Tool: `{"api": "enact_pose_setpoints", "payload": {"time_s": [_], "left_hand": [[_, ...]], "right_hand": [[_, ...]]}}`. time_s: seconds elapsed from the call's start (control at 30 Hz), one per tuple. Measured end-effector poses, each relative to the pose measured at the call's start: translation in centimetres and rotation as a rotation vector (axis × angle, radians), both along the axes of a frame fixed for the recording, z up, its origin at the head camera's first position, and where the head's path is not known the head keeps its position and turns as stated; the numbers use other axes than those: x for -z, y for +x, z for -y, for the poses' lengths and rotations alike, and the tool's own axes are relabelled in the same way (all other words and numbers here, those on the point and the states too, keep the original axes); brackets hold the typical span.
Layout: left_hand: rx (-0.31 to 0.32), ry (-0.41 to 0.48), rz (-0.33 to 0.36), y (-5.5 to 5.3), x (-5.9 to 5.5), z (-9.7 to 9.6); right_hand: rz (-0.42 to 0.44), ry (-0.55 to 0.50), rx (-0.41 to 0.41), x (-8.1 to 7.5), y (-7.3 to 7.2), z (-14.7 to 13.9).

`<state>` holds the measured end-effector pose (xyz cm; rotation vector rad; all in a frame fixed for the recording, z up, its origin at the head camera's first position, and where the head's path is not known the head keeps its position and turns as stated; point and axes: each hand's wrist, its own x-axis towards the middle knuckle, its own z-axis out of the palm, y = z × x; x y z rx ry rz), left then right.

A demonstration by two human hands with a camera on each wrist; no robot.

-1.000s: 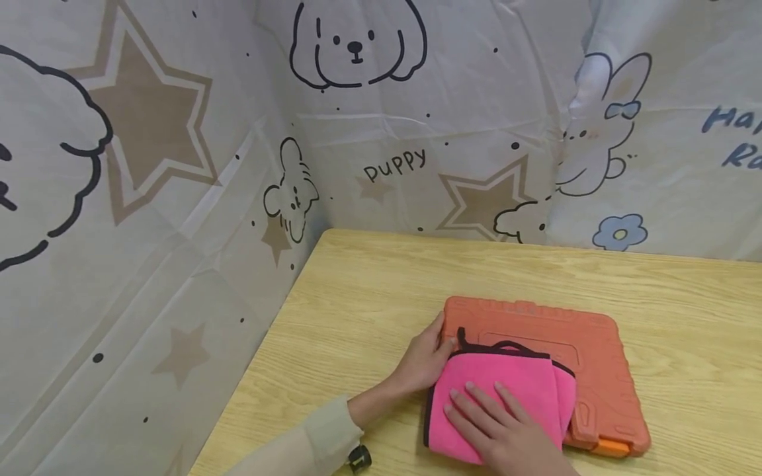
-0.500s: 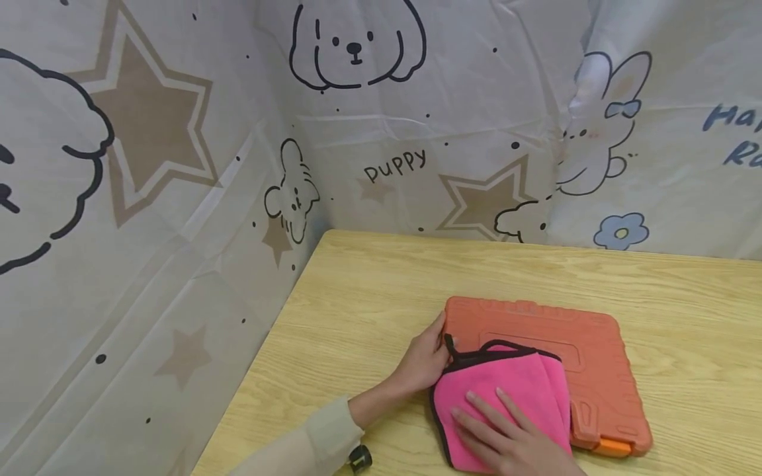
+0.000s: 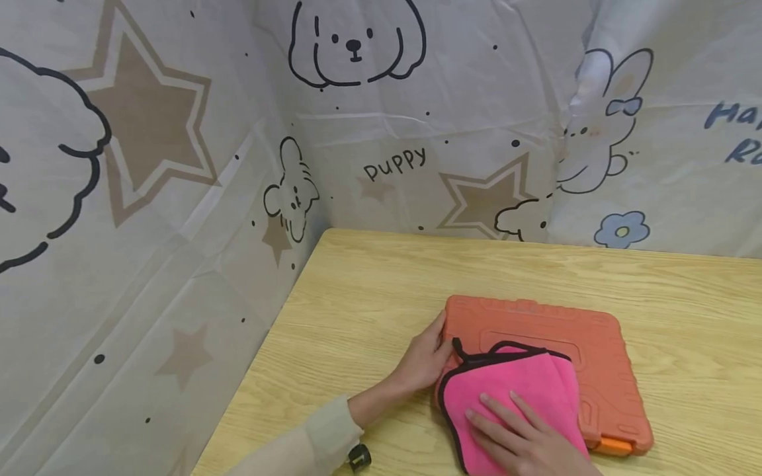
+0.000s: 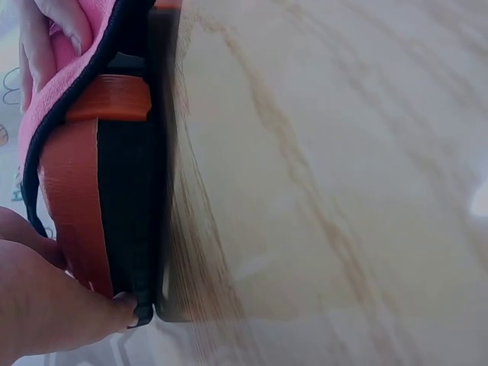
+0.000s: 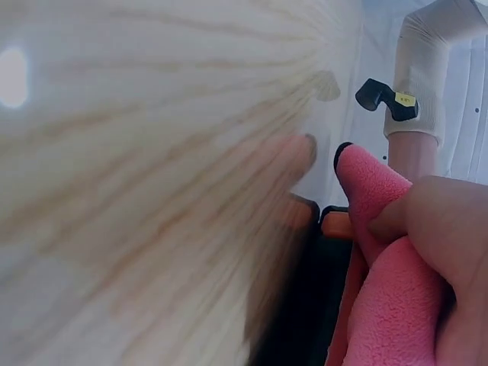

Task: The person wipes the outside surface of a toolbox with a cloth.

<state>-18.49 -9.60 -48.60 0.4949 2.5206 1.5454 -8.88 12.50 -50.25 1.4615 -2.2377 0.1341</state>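
In the head view, an orange tablet case (image 3: 613,370) lies back side up on the wooden table. My left hand (image 3: 419,357) grips its left edge, and in the left wrist view the thumb (image 4: 91,309) presses the corner along its dark side. Across the lower left part of the case is a folded pink cloth (image 3: 530,380) with black trim and a black loop. My right hand (image 3: 524,439) rests on this cloth, fingers spread and fairly straight. The right wrist view has the pink fleece (image 5: 396,305) bunched about the thumb and hanging over the case's edge.
Light wood table (image 3: 357,284) surrounds the case, its surface glossy in both wrist views. Behind and to the left hang white sheets (image 3: 381,119) printed with cartoon animals and stars. A small black device (image 3: 359,457) sits at the left sleeve.
The right hand and the cloth have shifted over the case, first toward me, then to the right, and the cloth's top edge has slanted. The left hand stays at the case's edge.
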Motion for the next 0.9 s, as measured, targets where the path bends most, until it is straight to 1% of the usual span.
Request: {"api": "enact_pose_setpoints", "payload": {"time_s": [0.17,0.33,0.47,0.6,0.73,0.9], "left_hand": [[0.003,0.011,0.028,0.0,-0.1,0.0],[0.001,0.023,0.062,0.0,0.0,0.1],[-0.002,-0.003,0.047,-0.1,0.1,0.2],[0.002,-0.018,0.022,-0.2,0.1,0.4],[0.003,-0.037,0.023,-0.1,0.1,0.3],[0.013,-0.03,0.041,0.0,0.1,0.3]], "right_hand": [[-0.021,0.003,-0.001,0.1,0.1,-0.9],[-0.039,0.01,0.013,0.6,0.4,-2.4],[-0.057,-0.017,0.03,1.0,0.6,-3.2],[-0.086,-0.053,0.027,1.5,0.6,-4.0],[-0.107,-0.061,0.037,2.1,0.8,-5.2],[-0.177,-0.125,0.043,2.5,0.9,-6.7]]}}
